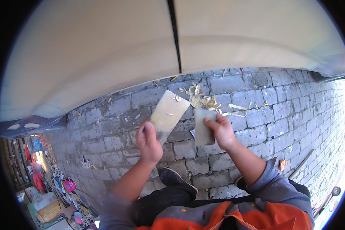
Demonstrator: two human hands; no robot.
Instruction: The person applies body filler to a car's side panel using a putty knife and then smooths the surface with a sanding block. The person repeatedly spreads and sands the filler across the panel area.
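My left hand (pixel 149 144) grips the lower end of a pale flat rectangular plate (pixel 170 115), thumb on its face. A few thin light smears or flakes sit on that plate, and its lower part looks darker. In my right hand (pixel 222 132) is a smaller grey flat scraper (pixel 204 126), held by its right edge with the thumb on top. The two pieces are close together but apart, both above the brick paving. Just beyond the scraper lies a crumpled heap of yellowish masking tape (pixel 200 96).
A large beige vehicle side (pixel 103 50) with a dark vertical gap (pixel 174 34) stands ahead. Plastic film (pixel 38 124) wraps its lower left end. Loose tape strips (pixel 237 107) lie on the brick paving (pixel 287 111). Buckets, hoses and a pink tub (pixel 69 185) crowd the left.
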